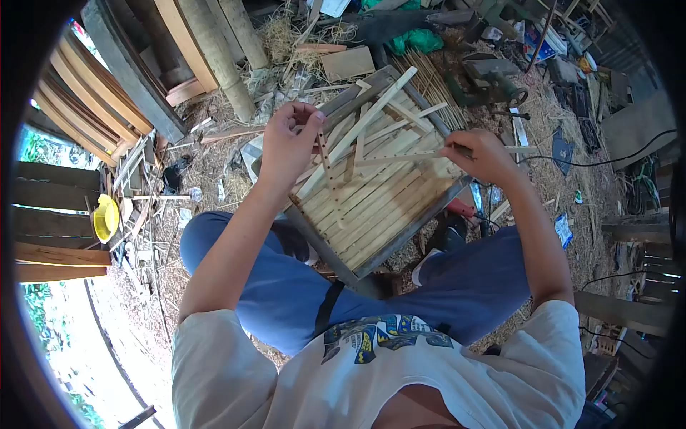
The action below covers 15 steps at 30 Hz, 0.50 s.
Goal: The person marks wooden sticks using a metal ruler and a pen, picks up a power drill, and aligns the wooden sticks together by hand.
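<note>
My left hand (291, 143) is closed, pinching the upper end of a narrow wooden strip (329, 169) with a row of small dark holes. That strip hangs down over a low slatted wooden table (379, 232) with a dark frame. My right hand (484, 155) is closed around a second holed wooden strip (400, 158), which runs roughly level and pokes out past the hand on the right. Under and behind both strips, several loose pale wooden sticks (377, 118) lie crossed on the table; some of their ends are hidden.
Straw and wood shavings cover the ground. A yellow bowl (106, 218) is at the left near stacked boards (53, 214). Thin sticks (434, 89) lie behind the table, with a green machine (493, 86) beyond. A red tool (461, 208) sits by my right foot; a black cable (593, 165) crosses the right.
</note>
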Each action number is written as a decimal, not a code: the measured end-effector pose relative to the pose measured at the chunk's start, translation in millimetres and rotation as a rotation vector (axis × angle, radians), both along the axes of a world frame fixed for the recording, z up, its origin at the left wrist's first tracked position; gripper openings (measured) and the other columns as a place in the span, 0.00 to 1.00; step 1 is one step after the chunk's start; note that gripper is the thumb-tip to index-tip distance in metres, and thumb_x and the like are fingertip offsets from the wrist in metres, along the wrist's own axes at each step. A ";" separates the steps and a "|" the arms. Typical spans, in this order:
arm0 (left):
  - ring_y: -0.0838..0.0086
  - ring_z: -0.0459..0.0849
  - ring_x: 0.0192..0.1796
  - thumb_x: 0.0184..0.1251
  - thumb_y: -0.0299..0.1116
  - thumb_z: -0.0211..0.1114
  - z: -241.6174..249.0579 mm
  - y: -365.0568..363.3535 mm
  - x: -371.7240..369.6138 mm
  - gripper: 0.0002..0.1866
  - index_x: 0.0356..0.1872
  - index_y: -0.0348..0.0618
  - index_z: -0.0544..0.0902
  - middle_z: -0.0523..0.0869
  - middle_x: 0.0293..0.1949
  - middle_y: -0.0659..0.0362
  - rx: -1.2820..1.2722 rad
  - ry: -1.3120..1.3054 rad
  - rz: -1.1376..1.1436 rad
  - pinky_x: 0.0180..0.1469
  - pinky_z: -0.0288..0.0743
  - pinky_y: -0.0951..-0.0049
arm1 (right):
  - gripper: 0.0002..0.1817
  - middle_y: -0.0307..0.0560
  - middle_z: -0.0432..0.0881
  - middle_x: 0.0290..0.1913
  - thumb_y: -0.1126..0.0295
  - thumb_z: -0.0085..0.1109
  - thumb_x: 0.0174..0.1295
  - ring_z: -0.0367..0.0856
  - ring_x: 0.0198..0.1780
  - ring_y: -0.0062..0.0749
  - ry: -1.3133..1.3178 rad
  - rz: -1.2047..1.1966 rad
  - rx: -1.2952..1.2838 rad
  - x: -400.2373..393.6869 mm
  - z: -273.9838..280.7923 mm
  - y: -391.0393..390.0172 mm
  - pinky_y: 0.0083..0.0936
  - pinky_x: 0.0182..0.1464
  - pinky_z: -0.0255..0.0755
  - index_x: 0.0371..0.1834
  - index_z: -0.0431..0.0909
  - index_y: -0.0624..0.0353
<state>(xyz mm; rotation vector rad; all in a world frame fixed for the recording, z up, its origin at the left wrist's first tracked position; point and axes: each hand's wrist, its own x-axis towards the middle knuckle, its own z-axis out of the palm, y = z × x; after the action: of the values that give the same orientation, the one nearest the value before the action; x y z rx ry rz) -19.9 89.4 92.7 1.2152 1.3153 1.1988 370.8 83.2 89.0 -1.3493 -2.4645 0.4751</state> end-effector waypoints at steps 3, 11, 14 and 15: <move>0.80 0.90 0.37 0.86 0.32 0.72 -7.9 1.3 -4.1 0.11 0.55 0.35 0.85 0.92 0.44 0.57 -0.018 0.083 -0.029 0.34 0.88 0.74 | 0.14 0.53 0.91 0.35 0.58 0.74 0.78 0.90 0.35 0.53 -0.048 -0.018 -0.208 -12.7 3.2 -2.1 0.46 0.41 0.79 0.52 0.87 0.57; 0.78 0.92 0.43 0.88 0.35 0.70 -2.4 0.2 -15.6 0.12 0.60 0.37 0.84 0.93 0.50 0.58 -0.029 0.098 -0.001 0.41 0.92 0.72 | 0.13 0.49 0.89 0.46 0.57 0.73 0.77 0.90 0.50 0.55 0.001 0.184 -0.078 -13.9 -40.6 13.4 0.49 0.51 0.81 0.55 0.90 0.51; 0.76 0.92 0.44 0.89 0.34 0.69 -3.4 2.5 -22.0 0.13 0.60 0.36 0.84 0.92 0.51 0.56 -0.031 0.042 0.038 0.44 0.95 0.69 | 0.12 0.47 0.88 0.48 0.60 0.75 0.74 0.89 0.53 0.53 0.010 0.205 -0.030 -19.0 -42.1 12.1 0.49 0.54 0.80 0.54 0.92 0.51; 0.75 0.92 0.45 0.89 0.34 0.69 -2.4 2.6 -22.8 0.13 0.60 0.35 0.83 0.91 0.51 0.56 -0.041 0.016 0.058 0.45 0.96 0.67 | 0.11 0.46 0.87 0.49 0.60 0.75 0.73 0.89 0.53 0.53 0.009 0.209 -0.019 -20.4 -43.1 11.3 0.48 0.56 0.80 0.53 0.93 0.50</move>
<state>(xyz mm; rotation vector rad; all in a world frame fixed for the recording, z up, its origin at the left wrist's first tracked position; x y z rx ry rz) -42.7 92.0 90.4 1.1661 1.3887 1.1992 350.4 94.4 45.9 -1.0988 -2.6126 0.5505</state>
